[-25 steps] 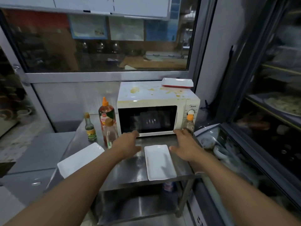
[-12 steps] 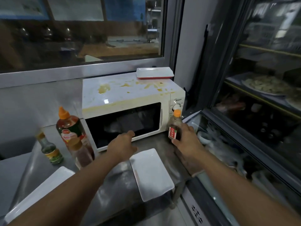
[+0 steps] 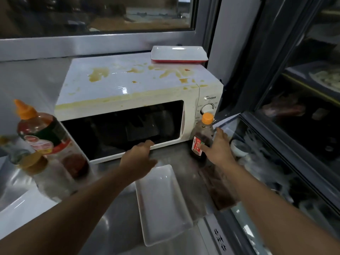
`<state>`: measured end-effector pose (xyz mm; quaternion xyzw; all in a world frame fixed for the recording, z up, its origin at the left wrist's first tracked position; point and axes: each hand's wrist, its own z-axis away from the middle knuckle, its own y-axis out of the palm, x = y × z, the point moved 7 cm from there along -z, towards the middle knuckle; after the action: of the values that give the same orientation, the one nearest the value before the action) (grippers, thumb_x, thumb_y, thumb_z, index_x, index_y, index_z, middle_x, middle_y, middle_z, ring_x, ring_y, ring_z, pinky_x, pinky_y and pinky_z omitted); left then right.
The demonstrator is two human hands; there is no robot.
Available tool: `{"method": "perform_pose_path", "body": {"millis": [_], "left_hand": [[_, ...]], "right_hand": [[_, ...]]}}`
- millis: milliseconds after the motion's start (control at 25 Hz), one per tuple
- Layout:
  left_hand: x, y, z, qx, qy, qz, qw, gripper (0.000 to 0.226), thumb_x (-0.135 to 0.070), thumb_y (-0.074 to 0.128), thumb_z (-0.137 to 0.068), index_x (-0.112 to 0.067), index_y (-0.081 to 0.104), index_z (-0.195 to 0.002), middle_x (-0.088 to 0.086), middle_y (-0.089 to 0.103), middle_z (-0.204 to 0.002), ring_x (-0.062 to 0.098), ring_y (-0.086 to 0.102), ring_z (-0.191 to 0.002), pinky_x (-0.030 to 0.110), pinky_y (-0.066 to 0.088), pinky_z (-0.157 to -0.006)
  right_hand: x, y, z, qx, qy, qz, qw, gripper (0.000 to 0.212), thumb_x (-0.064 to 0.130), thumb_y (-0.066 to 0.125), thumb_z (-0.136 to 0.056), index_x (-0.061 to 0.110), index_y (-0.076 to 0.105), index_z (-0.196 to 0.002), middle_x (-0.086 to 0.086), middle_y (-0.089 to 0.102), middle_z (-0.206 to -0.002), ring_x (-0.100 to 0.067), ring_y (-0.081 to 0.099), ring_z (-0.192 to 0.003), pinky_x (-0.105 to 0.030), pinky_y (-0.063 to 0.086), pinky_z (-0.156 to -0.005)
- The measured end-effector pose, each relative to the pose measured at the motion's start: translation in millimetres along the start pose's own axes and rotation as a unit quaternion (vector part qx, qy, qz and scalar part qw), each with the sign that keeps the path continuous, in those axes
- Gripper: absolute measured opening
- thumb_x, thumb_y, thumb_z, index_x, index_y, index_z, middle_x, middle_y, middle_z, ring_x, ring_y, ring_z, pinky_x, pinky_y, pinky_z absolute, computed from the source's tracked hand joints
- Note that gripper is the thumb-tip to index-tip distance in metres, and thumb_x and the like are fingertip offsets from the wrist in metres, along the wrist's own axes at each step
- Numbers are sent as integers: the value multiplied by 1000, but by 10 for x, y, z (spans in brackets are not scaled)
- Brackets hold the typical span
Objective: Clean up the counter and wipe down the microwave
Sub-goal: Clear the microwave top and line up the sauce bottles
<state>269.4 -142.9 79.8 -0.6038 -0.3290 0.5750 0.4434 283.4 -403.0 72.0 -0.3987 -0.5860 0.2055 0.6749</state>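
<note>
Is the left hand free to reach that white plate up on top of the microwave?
Probably yes: the left hand is empty near the microwave door, and nothing blocks the way up to the red-edged plate.

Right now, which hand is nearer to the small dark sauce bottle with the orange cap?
The right hand: it wraps the dark sauce bottle, fingers on its label. The left hand is apart to its left, at the microwave door's lower edge.
</note>
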Motion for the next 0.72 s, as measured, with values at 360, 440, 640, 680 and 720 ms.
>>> {"method": "perform_pose_path", "body": {"millis": [360, 440, 640, 680, 720], "left_hand": [[151, 226, -74, -17, -7, -12, 1000, 51, -32, 67, -83, -21, 44, -129, 4, 62, -117, 23, 60, -103, 32, 48, -79], [174, 208, -17, -21, -10, -23, 999, 51, -33, 66, -84, -21, 45, -128, 4, 62, -119, 24, 60, -106, 31, 47, -79], [234, 70, 212, -29, -33, -43, 998, 55, -36, 65, -84, -23, 40, -132, 3, 57, -128, 25, 56, -114, 34, 47, -87], [244, 24, 282, -32, -37, -43, 998, 55, -35, 65, -84, -23, 40, -132, 3, 56, -128, 25, 55, -114, 35, 47, -87], [255, -25, 355, -34, -41, -42, 998, 54, -35, 65, -84, -23, 40, -131, 3, 56, -129, 25, 55, -115, 35, 48, -89]], "right_hand": [[-173, 206, -270, -56, -5, -125, 991, 56, 19, 77, -74, 14, 44, -118, -9, 63, -117, -28, 59, -108, -34, 45, -89], [-149, 209, -252, -59, -4, -129, 990, 54, 20, 77, -74, 13, 45, -117, -10, 64, -115, -29, 59, -107, -32, 44, -86], [-5, 192, -79, -51, -40, -97, 993, 55, 20, 79, -72, 11, 47, -116, -12, 63, -114, -30, 59, -106, -32, 45, -85], [48, 185, -19, -45, -55, -93, 993, 55, 19, 79, -72, 10, 48, -116, -13, 63, -114, -31, 59, -106, -33, 46, -86], [111, 177, 48, -37, -70, -90, 993, 55, 19, 79, -71, 10, 48, -116, -13, 63, -113, -31, 59, -107, -34, 46, -87]]}}
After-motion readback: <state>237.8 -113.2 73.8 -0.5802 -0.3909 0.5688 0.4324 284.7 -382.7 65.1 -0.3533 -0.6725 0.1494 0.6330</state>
